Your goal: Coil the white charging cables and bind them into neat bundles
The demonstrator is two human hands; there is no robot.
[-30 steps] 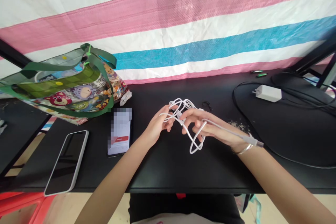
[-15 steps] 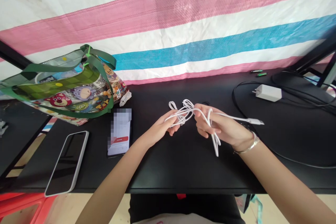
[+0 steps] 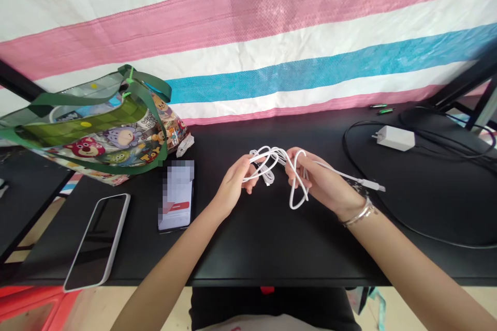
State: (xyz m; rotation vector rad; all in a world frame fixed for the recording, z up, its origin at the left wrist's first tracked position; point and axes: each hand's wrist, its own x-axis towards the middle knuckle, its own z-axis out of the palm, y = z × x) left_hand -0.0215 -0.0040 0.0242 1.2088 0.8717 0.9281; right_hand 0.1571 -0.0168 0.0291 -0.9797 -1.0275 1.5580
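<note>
A white charging cable (image 3: pixel 275 153) is stretched in loose loops between my two hands, above the black table (image 3: pixel 248 238). My left hand (image 3: pixel 237 181) pinches the looped bundle between thumb and fingers. Closed round another part of it is my right hand (image 3: pixel 312 178), with a loop hanging below the fingers. One connector end (image 3: pixel 373 185) sticks out to the right past my right wrist, which wears a silver bracelet (image 3: pixel 359 212). Part of the bundle dangles behind my left fingertips.
Left of my hands lie a phone with a lit screen (image 3: pixel 176 196) and a dark phone in a white case (image 3: pixel 99 243). A cartoon-print bag (image 3: pixel 116 134) stands behind them. At right are a white charger (image 3: pixel 396 138), black cables (image 3: pixel 345 145) and small green items (image 3: pixel 385 111).
The loop below my right hand has swung left and opened wider. The connector end has dropped slightly and moved left. My left hand has shifted a little left and turned more upright.
</note>
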